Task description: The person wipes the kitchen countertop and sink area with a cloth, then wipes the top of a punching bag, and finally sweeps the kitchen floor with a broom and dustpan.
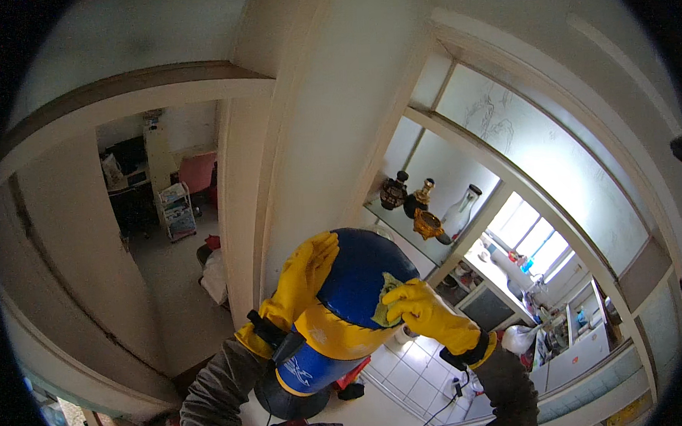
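A blue and yellow free-standing punching bag [363, 263] stands upright in front of me on a round black base [298, 404]. My left hand [306, 271], in a yellow rubber glove, lies flat along the bag's upper left side and grasps nothing. In a matching glove, my right hand [428, 312] pinches a crumpled green cloth [386, 308]. The cloth touches the bag's right side, where the blue top meets the yellow band. Black straps circle both wrists.
Dark ornamental bottles [394, 192], an amber dish [427, 224] and a clear bottle [462, 210] stand on a glass shelf [396, 228] close behind the bag. A doorway opens left onto a room with a wheeled rack [178, 213]. A cable [438, 412] hangs near my right sleeve.
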A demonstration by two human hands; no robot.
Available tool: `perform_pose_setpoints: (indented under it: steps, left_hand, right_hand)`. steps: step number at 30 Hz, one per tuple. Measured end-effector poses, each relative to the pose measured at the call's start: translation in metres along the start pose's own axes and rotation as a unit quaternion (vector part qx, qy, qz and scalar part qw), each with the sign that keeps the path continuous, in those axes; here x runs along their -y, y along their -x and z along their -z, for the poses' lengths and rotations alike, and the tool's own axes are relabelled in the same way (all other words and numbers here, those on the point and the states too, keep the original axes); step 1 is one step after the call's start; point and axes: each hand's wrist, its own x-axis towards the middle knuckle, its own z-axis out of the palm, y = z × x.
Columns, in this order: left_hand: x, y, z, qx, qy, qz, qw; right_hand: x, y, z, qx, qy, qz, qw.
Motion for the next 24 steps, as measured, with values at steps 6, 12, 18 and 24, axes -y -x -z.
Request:
perform_pose_setpoints:
  steps: [6,12,18,24]
  left_hand:
    - [0.001,-0.001,-0.005,-0.053,0.013,0.005,0.998]
    - [-0.003,0.001,-0.007,-0.056,0.018,0.008,0.998]
    - [-0.017,0.008,0.002,-0.001,-0.136,-0.037,0.990]
    - [-0.042,0.032,0.040,-0.014,0.143,-0.025,0.989]
  right_hand:
    - [-0.016,0.026,0.001,-0.052,-0.002,-0.040,0.998]
    - [-0.023,0.050,0.007,-0.057,-0.027,-0.139,0.988]
    - [0.012,0.034,0.013,-0.059,-0.008,-0.138,0.989]
    - [0.029,-0.019,-0.012,-0.025,-0.005,-0.008,1.000]
